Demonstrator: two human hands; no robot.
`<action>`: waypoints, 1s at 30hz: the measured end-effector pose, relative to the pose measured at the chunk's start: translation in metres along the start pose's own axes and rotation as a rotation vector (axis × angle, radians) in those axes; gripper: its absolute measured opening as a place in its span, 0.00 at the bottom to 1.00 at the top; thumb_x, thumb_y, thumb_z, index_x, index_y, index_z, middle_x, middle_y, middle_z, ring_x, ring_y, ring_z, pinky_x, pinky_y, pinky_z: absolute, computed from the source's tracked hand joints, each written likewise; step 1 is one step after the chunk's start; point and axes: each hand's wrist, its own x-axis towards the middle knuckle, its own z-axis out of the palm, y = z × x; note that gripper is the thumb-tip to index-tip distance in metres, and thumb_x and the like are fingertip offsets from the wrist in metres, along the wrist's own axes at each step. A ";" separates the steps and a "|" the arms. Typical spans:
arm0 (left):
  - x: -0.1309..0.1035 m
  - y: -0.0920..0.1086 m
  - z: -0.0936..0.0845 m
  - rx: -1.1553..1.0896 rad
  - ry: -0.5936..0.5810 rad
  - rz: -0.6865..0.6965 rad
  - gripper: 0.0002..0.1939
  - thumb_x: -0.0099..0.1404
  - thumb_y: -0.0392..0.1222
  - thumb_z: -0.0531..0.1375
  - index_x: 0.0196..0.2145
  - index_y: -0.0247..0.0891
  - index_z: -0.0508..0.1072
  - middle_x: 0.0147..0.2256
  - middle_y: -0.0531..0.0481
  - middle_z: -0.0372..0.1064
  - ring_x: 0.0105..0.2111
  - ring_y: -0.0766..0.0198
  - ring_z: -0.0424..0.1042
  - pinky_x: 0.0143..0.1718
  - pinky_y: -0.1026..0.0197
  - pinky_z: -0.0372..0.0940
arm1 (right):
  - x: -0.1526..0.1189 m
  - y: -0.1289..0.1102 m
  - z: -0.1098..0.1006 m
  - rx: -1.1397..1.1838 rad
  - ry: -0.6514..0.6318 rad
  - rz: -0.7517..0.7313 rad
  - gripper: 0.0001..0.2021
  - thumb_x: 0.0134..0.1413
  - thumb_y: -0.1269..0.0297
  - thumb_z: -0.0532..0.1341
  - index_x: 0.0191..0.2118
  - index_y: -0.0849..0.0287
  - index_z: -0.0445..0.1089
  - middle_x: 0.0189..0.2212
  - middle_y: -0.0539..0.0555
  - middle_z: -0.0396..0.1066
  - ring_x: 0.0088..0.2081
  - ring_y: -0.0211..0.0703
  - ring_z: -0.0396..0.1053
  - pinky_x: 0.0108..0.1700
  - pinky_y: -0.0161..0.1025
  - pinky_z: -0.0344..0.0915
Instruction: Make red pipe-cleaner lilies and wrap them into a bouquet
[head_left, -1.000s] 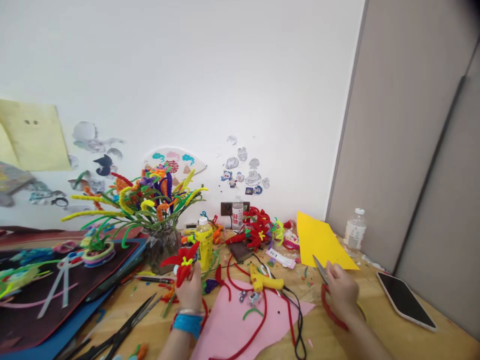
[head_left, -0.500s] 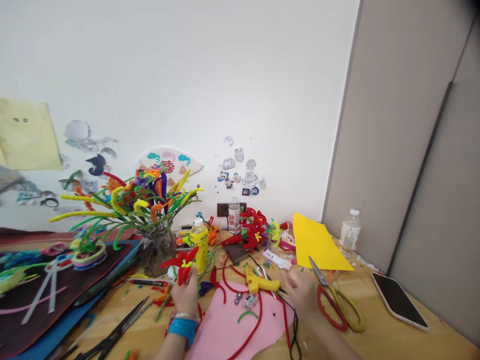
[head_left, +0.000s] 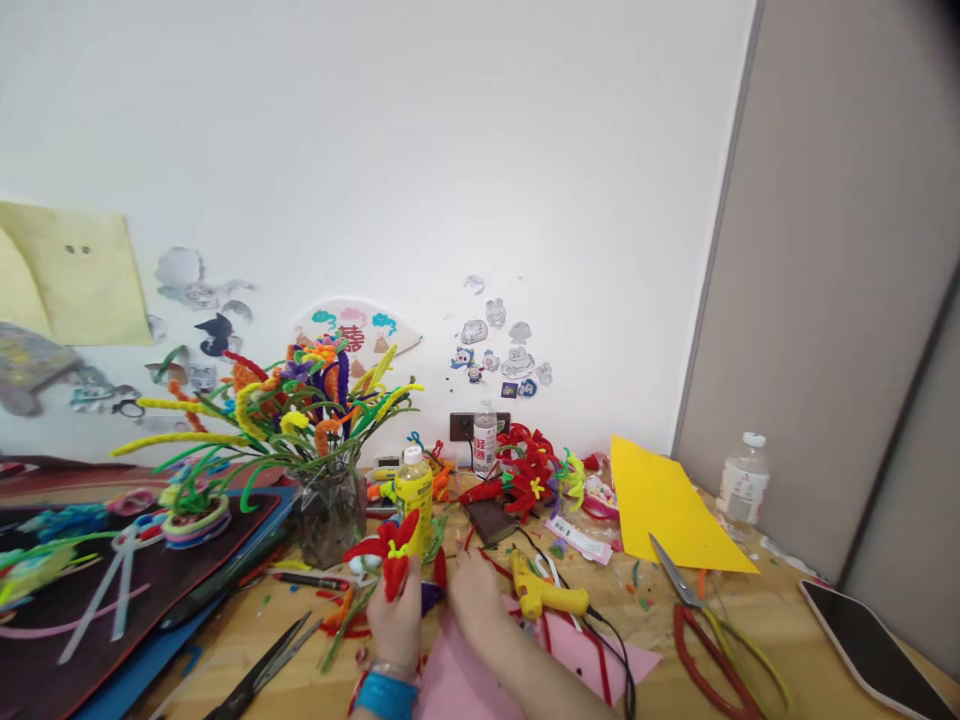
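Observation:
My left hand [head_left: 397, 620] is closed around a red pipe-cleaner flower [head_left: 396, 545] with a yellow centre, its petals standing above the fingers. Just right of it, my right hand [head_left: 474, 597] reaches down over the pink sheet [head_left: 465, 675]. Its fingers point away from me and are mostly hidden, and I cannot make out what they touch. A red fuzzy petal piece [head_left: 440, 572] lies between the two hands. The yellow glue gun [head_left: 547, 590] rests on its side right of my right hand.
Black scissors [head_left: 262, 670] lie at front left. Scissors with red and yellow handles [head_left: 697, 620] overlap a yellow sheet [head_left: 667, 510]. Behind my hands stand a yellow bottle [head_left: 414, 495] and a vase [head_left: 330, 520] of pipe-cleaner flowers. A phone [head_left: 874, 640] lies at right.
My right hand has moved left, from beside the glue gun to close by my left hand. My left hand still holds the flower. The view has turned slightly left.

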 end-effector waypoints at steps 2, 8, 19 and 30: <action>-0.001 -0.002 0.000 0.007 -0.023 -0.023 0.15 0.45 0.52 0.63 0.19 0.38 0.67 0.17 0.55 0.63 0.23 0.61 0.65 0.27 0.60 0.60 | -0.008 0.004 -0.009 0.049 0.034 0.021 0.12 0.46 0.81 0.54 0.35 0.64 0.71 0.37 0.63 0.73 0.41 0.52 0.69 0.41 0.44 0.64; -0.015 -0.001 0.009 -0.085 -0.183 -0.098 0.20 0.47 0.59 0.60 0.21 0.38 0.64 0.19 0.53 0.66 0.22 0.62 0.67 0.25 0.60 0.64 | -0.045 0.030 -0.026 0.623 0.103 0.089 0.07 0.56 0.69 0.50 0.35 0.58 0.65 0.30 0.52 0.70 0.33 0.41 0.69 0.35 0.36 0.65; -0.041 0.025 0.023 -0.296 -0.260 -0.430 0.23 0.36 0.52 0.69 0.23 0.40 0.61 0.20 0.55 0.68 0.22 0.61 0.69 0.24 0.62 0.65 | -0.072 0.041 -0.010 1.394 -0.121 0.316 0.25 0.43 0.37 0.54 0.32 0.58 0.61 0.17 0.44 0.56 0.16 0.31 0.53 0.18 0.29 0.52; -0.038 0.016 0.017 -0.054 -0.265 -0.348 0.23 0.41 0.53 0.67 0.21 0.39 0.58 0.19 0.60 0.54 0.21 0.70 0.56 0.23 0.67 0.57 | -0.090 0.037 -0.013 0.681 0.182 0.122 0.09 0.56 0.62 0.50 0.34 0.57 0.66 0.29 0.55 0.71 0.31 0.46 0.68 0.33 0.38 0.63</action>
